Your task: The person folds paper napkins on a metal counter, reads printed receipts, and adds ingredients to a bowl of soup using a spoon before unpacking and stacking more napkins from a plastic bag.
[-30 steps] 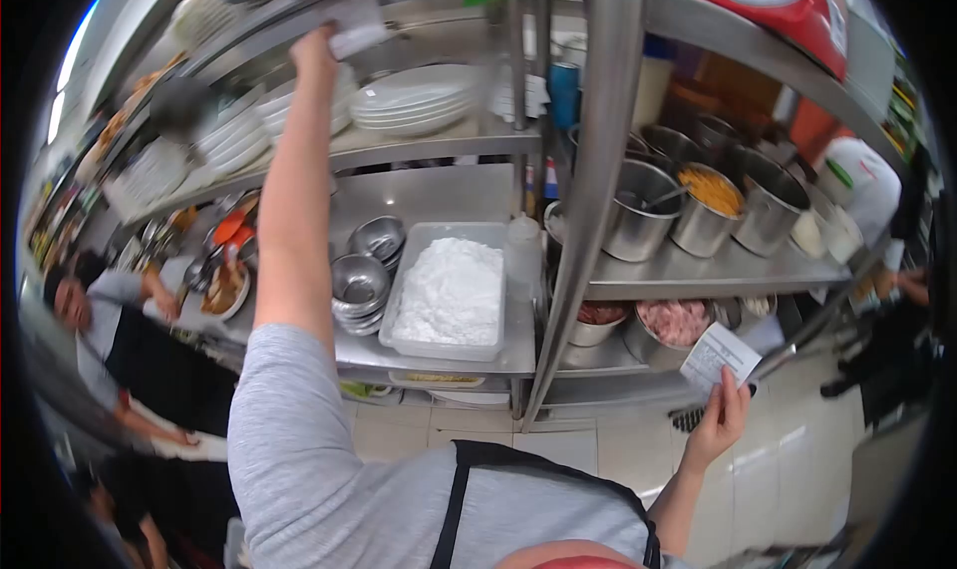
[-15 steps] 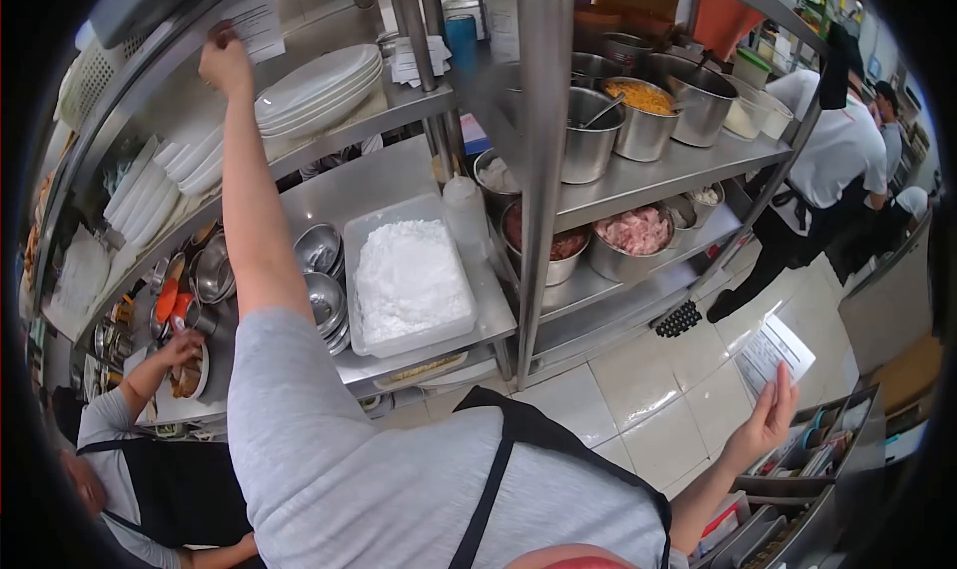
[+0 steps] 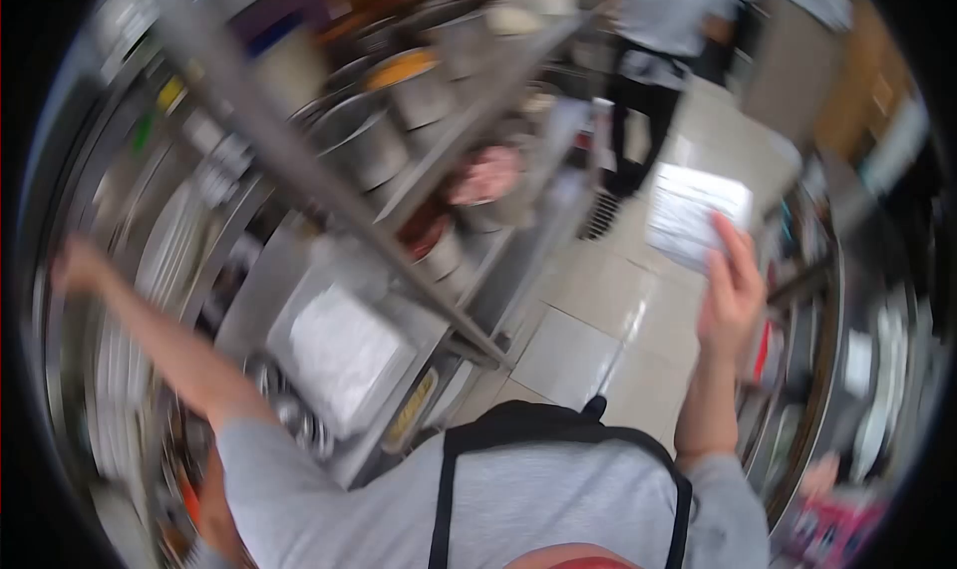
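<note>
My right hand [image 3: 733,300] is raised on the right and grips printed paper slips [image 3: 688,210] between thumb and fingers. The print is too blurred to read. My left arm reaches far out to the left, where my left hand [image 3: 80,267] is beside the upper shelf's rail. Motion smears its fingers, so I cannot make out what they hold. Stacked white plates [image 3: 171,245] stand on the shelf just right of that hand. Below my left arm is a clear tub of white powder [image 3: 344,355], with metal bowls [image 3: 289,409] beside it.
A steel rack holds metal pots [image 3: 364,145], one with orange shreds [image 3: 404,67], and a pot of pink meat [image 3: 485,175] lower down. A person in black trousers [image 3: 638,110] stands in the tiled aisle [image 3: 578,350]. Shelving [image 3: 797,370] lines the right side.
My view has swung to the right, blurring the scene. The slips in my right hand now appear higher and nearer the middle. The paper by my left hand no longer shows distinctly.
</note>
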`<state>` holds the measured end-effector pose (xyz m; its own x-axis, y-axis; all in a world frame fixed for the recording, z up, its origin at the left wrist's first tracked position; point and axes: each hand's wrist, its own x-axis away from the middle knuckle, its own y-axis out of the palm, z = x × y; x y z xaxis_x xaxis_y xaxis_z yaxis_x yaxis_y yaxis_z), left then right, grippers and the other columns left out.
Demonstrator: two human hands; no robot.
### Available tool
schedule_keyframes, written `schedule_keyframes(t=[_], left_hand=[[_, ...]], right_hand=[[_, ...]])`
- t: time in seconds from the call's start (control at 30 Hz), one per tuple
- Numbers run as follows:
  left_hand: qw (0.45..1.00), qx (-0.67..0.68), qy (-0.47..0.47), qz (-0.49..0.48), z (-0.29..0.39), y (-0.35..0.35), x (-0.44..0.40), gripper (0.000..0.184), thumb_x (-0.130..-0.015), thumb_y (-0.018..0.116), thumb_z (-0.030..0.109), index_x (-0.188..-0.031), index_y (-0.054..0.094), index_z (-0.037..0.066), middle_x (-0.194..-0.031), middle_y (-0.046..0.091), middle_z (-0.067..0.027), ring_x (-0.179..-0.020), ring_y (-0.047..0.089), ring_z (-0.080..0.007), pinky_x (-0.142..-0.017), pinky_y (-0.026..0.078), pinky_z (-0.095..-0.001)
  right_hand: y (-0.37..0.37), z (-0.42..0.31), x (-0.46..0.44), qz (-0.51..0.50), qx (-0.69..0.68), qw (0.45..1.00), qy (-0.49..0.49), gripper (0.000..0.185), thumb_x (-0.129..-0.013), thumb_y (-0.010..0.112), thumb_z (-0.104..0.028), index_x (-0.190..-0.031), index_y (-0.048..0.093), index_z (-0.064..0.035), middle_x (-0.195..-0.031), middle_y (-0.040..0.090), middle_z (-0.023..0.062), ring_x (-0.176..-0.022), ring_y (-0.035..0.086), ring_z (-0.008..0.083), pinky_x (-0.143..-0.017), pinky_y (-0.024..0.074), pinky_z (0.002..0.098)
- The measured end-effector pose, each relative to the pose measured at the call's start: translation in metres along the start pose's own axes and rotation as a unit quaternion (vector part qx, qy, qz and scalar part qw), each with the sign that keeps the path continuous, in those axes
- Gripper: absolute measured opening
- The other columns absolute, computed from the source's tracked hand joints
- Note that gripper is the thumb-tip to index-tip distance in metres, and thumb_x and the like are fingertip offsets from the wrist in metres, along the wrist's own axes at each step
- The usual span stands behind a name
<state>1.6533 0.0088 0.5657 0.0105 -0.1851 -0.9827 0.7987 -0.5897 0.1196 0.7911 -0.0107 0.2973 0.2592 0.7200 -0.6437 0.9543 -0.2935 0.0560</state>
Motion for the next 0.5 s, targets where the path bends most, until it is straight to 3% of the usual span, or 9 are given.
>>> schedule_keyframes(t=[0.07,0.13,0.2,0.27,0.3,0.33,0.4,0.43,0.5], left_hand=[[0.911,0.286,0.011,0.297,0.075,-0.103,0.013,0.024,-0.073,0.073,0.021,-0.079,0.065,-0.001,-0.074,0.063,-0.0117,-0.07,0.063,-0.0243,-0.061,0.053,-0.0344],[0.797,0.513,-0.05,0.315,0.166,-0.203,0.059,0.027,-0.076,0.071,0.014,-0.091,0.06,-0.004,-0.095,0.061,-0.0157,-0.079,0.061,-0.023,-0.066,0.053,-0.0328],[0.727,0.625,-0.116,0.26,0.25,-0.307,0.101,0.024,-0.084,0.06,0.014,-0.095,0.054,-0.007,-0.093,0.059,-0.0185,-0.082,0.059,-0.0263,-0.071,0.053,-0.0351],[0.614,0.761,-0.062,0.199,0.325,-0.378,0.146,0.031,-0.086,0.055,0.02,-0.101,0.051,-0.007,-0.095,0.058,-0.0206,-0.084,0.059,-0.0298,-0.075,0.051,-0.0382],[0.616,0.772,0.005,0.16,0.356,-0.398,0.172,0.031,-0.09,0.045,0.018,-0.105,0.047,-0.008,-0.097,0.057,-0.0242,-0.086,0.058,-0.0343,-0.08,0.05,-0.0419],[0.49,0.871,0.002,0.026,0.39,-0.448,0.189,0.025,-0.089,0.046,0.011,-0.105,0.047,-0.008,-0.1,0.057,-0.0237,-0.088,0.058,-0.0316,-0.084,0.048,-0.0407],[0.444,0.87,0.014,-0.215,0.436,-0.52,0.227,0.023,-0.082,0.049,-0.006,-0.104,0.053,-0.005,-0.099,0.06,-0.0192,-0.093,0.058,-0.0279,-0.084,0.046,-0.0368],[0.287,0.915,-0.035,-0.283,0.464,-0.552,0.246,0.022,-0.083,0.05,-0.003,-0.104,0.055,-0.004,-0.101,0.059,-0.018,-0.095,0.058,-0.0267,-0.086,0.046,-0.0353],[0.104,0.911,-0.014,-0.399,0.498,-0.631,0.253,0.028,-0.085,0.052,0.002,-0.112,0.052,-0.004,-0.105,0.059,-0.0168,-0.098,0.058,-0.0258,-0.089,0.044,-0.0341]], right_hand=[[-0.009,-0.006,-0.001,0.012,-0.111,0.992,0.054,0.033,-0.083,0.051,-0.001,-0.116,0.055,0.0044,-0.115,0.053,0.0093,-0.109,0.047,0.0161,-0.093,0.0335,0.0261],[-0.02,-0.015,-0.006,0.02,-0.169,0.983,0.068,0.031,-0.085,0.051,-0.002,-0.115,0.056,0.0035,-0.112,0.053,0.007,-0.107,0.047,0.0148,-0.092,0.0333,0.0247],[-0.037,-0.02,-0.009,0.036,-0.171,0.981,0.085,0.031,-0.085,0.05,-0.002,-0.115,0.056,0.003,-0.113,0.053,0.0062,-0.107,0.047,0.0145,-0.092,0.0338,0.025],[-0.058,-0.029,-0.009,0.039,-0.184,0.978,0.095,0.03,-0.086,0.05,-0.002,-0.115,0.057,0.0026,-0.113,0.053,0.0054,-0.107,0.048,0.0143,-0.093,0.0342,0.0254],[-0.07,-0.033,-0.008,0.043,-0.182,0.978,0.088,0.03,-0.086,0.05,-0.001,-0.115,0.057,0.002,-0.114,0.053,0.0049,-0.107,0.048,0.014,-0.093,0.0347,0.0261],[-0.083,-0.038,-0.008,0.046,-0.18,0.979,0.079,0.03,-0.086,0.049,-0.001,-0.115,0.057,0.0015,-0.114,0.053,0.0045,-0.107,0.049,0.0138,-0.093,0.0352,0.0267],[-0.111,-0.046,-0.005,0.068,-0.155,0.984,0.058,0.03,-0.086,0.049,-0.001,-0.115,0.057,0.001,-0.115,0.054,0.0048,-0.107,0.049,0.0138,-0.094,0.0355,0.0273],[-0.128,-0.049,-0.003,0.08,-0.142,0.986,0.044,0.03,-0.086,0.05,-0.001,-0.115,0.057,0.0004,-0.115,0.054,0.0051,-0.107,0.05,0.0139,-0.094,0.0357,0.028],[-0.167,-0.054,0.005,0.108,-0.106,0.988,0.03,0.031,-0.086,0.05,-0.002,-0.116,0.057,-0.0003,-0.116,0.055,0.0051,-0.108,0.05,0.014,-0.095,0.0351,0.0279]])
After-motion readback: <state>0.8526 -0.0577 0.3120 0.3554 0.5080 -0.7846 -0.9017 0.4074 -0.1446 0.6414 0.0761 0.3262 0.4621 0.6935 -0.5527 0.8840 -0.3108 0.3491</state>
